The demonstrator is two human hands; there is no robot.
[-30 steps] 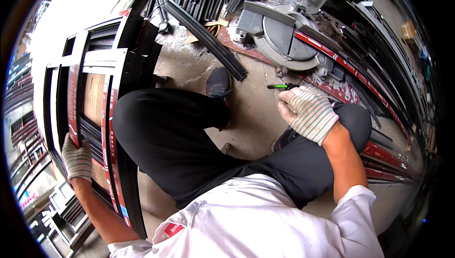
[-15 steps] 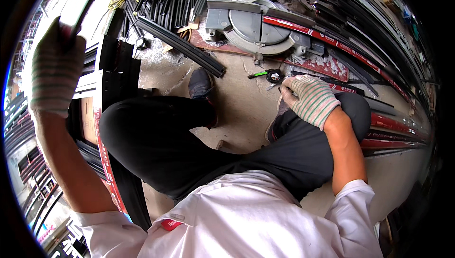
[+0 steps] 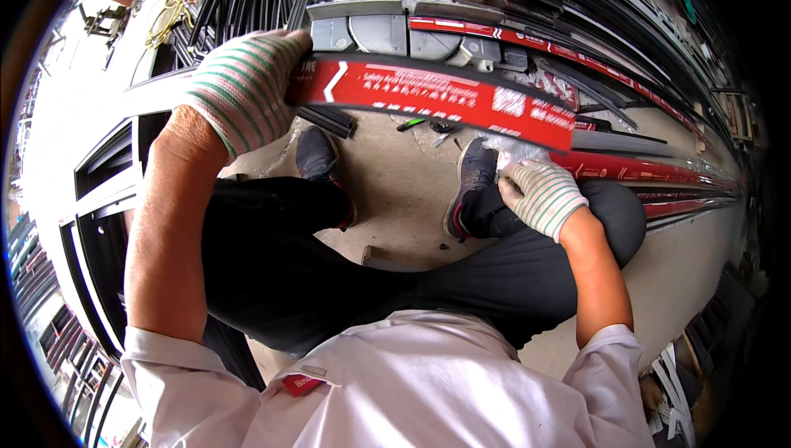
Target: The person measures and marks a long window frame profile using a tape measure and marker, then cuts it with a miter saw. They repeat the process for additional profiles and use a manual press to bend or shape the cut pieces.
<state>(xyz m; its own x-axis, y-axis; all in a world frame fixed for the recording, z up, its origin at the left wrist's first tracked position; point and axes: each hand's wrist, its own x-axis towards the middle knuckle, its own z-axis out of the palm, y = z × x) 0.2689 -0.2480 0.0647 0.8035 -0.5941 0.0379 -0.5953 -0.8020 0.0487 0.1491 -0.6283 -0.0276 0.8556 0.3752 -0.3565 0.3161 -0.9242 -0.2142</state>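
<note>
My left hand [image 3: 247,90], in a striped knit glove, is closed round a long dark profile [image 3: 437,95] faced with red printed film. The profile lies crosswise before me above my shoes, its cut end pointing right. My right hand [image 3: 544,194], gloved alike, rests by my right knee below that end, with thumb and fingers drawn together; what they hold, if anything, I cannot make out. Just beyond its fingers is a patch of clear plastic film [image 3: 517,150]. A tape measure [image 3: 445,128] on the floor is partly covered by the profile.
A grey mitre saw [image 3: 379,36] stands ahead, with another red-faced profile [image 3: 494,34] lying across it. Black profiles [image 3: 243,11] are heaped at the far left. More red-filmed profiles [image 3: 643,170] lie beyond my right knee. Dark frames [image 3: 103,168] stand at my left.
My left hand has come from the far left inward to the front, swinging the profile crosswise so that its red face shows. My right hand has stayed near the knee, slightly lower.
</note>
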